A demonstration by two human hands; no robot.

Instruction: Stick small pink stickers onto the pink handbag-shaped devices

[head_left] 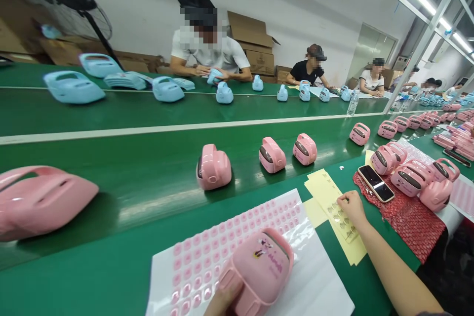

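Observation:
My left hand (222, 301) grips a pink toy-like device (255, 269) with a cartoon print, low in the view, resting on a white sheet of pink round stickers (218, 252). My right hand (352, 207) reaches out to a yellow sheet of small clear labels (335, 210), fingertips pinched together on one of them. What the pinch holds is too small to name.
Several pink devices (213, 168) ride the green conveyor belt (148, 158); more sit heaped at right (418, 175) beside a phone (375, 182) on red wrap. Blue devices (72, 86) lie on the far belt, where people sit working. A water bottle (353, 103) stands on the divider.

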